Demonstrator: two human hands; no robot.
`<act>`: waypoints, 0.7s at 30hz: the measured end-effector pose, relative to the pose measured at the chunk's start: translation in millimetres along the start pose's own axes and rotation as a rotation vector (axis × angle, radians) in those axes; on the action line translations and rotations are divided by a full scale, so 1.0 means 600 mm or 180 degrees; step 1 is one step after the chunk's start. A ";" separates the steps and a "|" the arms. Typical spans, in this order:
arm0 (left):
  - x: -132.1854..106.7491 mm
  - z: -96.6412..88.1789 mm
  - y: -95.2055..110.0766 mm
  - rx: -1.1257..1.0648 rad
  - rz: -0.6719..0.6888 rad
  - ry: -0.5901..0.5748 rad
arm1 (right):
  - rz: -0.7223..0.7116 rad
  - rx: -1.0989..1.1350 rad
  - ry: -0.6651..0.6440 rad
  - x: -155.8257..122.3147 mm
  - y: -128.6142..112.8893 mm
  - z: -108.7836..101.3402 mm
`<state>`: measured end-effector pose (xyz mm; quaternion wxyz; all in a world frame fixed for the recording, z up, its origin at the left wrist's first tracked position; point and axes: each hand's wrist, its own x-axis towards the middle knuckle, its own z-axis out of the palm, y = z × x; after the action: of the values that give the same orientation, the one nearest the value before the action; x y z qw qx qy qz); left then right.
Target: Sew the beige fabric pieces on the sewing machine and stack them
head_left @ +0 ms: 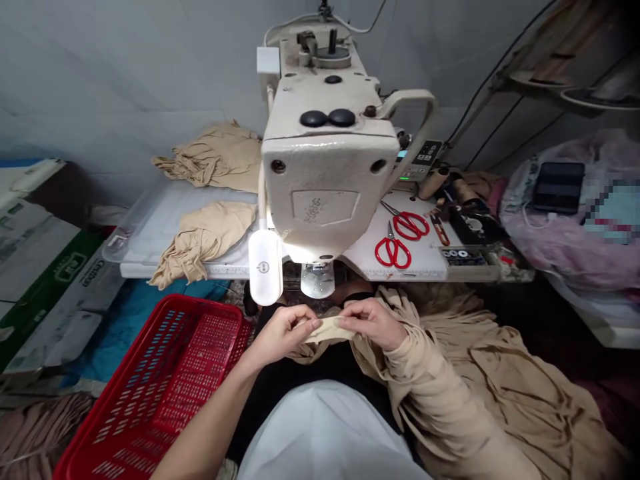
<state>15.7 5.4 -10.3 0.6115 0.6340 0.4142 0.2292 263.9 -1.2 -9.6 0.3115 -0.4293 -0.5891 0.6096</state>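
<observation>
Two hands up close together just in front of the sewing machine (pixel 325 160), left hand (pixel 283 335) and right hand (pixel 373 325), fingers curled, forearms angled inward. Both hands clamp 1 beige cloth strip (pixel 325 330), pinched between fingers and thumbs, held just short of the presser foot (pixel 316 280). Left forearm (pixel 210 413) bare. Right forearm sits under draped beige fabric (pixel 480 380), which also spreads across the lap. 1 red plastic basket (pixel 150 393) beside the left arm. On the white surface (pixel 415 263): 2 beige cloth piles (pixel 210 160) (pixel 200 240), left of the machine, and 2 pairs of red-handled scissors (pixel 407 225) (pixel 393 247), right of it. 1 white lamp (pixel 265 270) hangs at the machine's left. 1 phone (pixel 557 187) lies on a pink bag (pixel 565 257), far right.
</observation>
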 end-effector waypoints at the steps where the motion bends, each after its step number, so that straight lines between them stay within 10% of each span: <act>1: 0.002 0.002 -0.002 -0.0058 -0.0002 0.0157 | -0.0011 0.0041 0.0140 0.000 -0.002 0.000; 7: -0.009 -0.008 0.009 -0.0594 0.0374 0.0777 | 0.0037 0.0093 0.0587 -0.003 -0.021 0.019; 15: -0.024 -0.043 0.034 0.1268 0.1473 0.0769 | -0.0793 -0.1021 0.1071 -0.017 -0.090 0.051; 21: -0.012 -0.047 0.035 0.1438 0.1359 0.0784 | -0.0885 -0.0990 0.1311 0.000 -0.092 0.046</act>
<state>-5.8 18.0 15.5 0.3389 0.7936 0.3831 0.3295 232.5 -7.3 43.4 0.4355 -0.5018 -0.6530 0.3634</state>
